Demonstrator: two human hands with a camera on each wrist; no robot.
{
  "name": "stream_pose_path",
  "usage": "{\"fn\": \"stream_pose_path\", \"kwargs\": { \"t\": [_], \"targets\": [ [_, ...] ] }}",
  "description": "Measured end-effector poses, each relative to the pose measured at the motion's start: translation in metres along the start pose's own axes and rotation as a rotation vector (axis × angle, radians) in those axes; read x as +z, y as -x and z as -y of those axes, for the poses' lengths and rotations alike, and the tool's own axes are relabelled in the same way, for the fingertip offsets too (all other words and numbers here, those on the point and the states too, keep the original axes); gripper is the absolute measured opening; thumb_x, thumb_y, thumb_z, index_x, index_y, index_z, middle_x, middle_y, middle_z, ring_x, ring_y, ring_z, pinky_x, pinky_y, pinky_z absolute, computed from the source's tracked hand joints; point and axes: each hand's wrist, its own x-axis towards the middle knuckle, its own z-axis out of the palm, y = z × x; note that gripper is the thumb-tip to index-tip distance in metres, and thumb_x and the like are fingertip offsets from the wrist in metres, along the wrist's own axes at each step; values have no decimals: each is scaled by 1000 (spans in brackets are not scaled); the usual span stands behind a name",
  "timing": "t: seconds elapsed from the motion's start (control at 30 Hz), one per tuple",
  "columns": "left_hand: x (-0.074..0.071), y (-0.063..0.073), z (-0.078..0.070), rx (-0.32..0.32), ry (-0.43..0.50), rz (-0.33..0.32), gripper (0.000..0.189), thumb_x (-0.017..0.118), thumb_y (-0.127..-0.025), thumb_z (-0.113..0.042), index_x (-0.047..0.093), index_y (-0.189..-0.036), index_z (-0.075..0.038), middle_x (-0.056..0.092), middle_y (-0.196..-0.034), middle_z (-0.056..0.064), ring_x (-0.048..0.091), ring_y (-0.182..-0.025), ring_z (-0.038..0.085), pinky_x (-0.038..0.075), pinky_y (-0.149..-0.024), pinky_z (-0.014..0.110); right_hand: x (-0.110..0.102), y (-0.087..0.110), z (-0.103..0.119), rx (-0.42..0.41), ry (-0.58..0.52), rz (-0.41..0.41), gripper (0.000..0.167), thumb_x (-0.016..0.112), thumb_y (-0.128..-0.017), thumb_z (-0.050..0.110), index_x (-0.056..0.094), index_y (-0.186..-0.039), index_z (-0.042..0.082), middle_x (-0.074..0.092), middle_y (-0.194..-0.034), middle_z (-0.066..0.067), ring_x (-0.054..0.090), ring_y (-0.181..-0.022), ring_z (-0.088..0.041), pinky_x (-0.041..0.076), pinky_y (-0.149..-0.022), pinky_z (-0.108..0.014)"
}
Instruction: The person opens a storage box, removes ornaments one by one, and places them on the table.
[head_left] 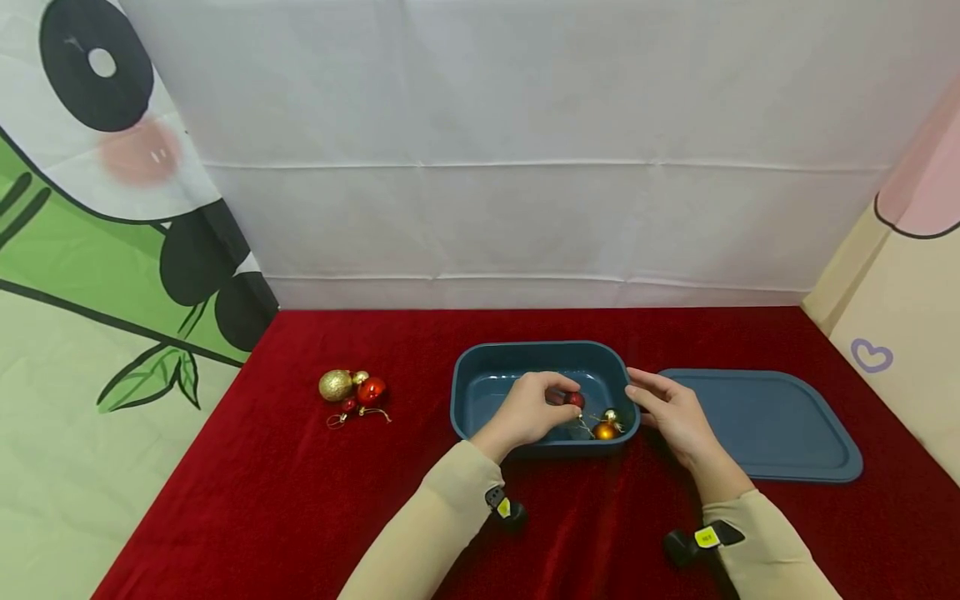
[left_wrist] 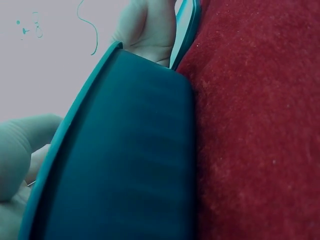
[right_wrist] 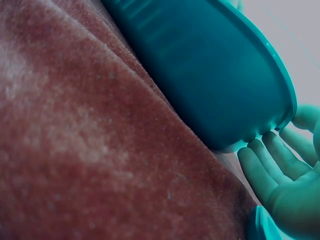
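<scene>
Inside a blue plastic box [head_left: 480,375], my left hand [head_left: 525,410] pinches a small red Christmas bauble [head_left: 574,401] between thumb and fingers. Just below it on the box floor lie an orange-gold bauble [head_left: 605,431] and a small gold bauble [head_left: 611,415], with thin string about them. My right hand [head_left: 675,417] rests against the box's right end. Its nearly straight fingers [right_wrist: 285,155] touch the outer wall, and the thumb is up at the rim. In the left wrist view the box's near wall [left_wrist: 135,145] hides most of the left hand and the bauble.
Left of the box, a cluster holds a glittery gold bauble [head_left: 335,386], a shiny red bauble [head_left: 371,392] and smaller ones with strings. A flat blue lid [head_left: 780,425] lies right of the box, beside the right hand. Red velvet cloth [head_left: 285,500] covers the table.
</scene>
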Motion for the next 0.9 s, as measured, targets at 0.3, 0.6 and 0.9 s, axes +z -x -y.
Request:
{"fn": "stream_pose_path", "kwargs": {
  "t": [0.3,0.6,0.9],
  "targets": [
    [-8,9,4,-23,53,-52,33,71,-84,-20,66,-117,-12,65,-110,1,60,-93,13,51,-66,25,0,1,0,-6,-1,4,59,60,-93,32,42,-141,2,52,-133,-17,63,-93,0,54,-78,-22],
    [-19,16,10,-21,84,-100,34,71,-84,-18,66,-117,-12,63,-112,3,61,-96,17,50,-64,26,-1,2,0,3,9,6,60,60,-93,33,41,-142,3,50,-135,-17,62,-94,2,54,-79,-21],
    [-30,24,13,16,81,-146,34,70,-85,-17,65,-117,-10,64,-112,5,62,-95,19,52,-66,26,-2,2,0,8,4,8,60,59,-93,33,41,-142,4,52,-133,-12,61,-94,3,54,-79,-20]
  ]
}}
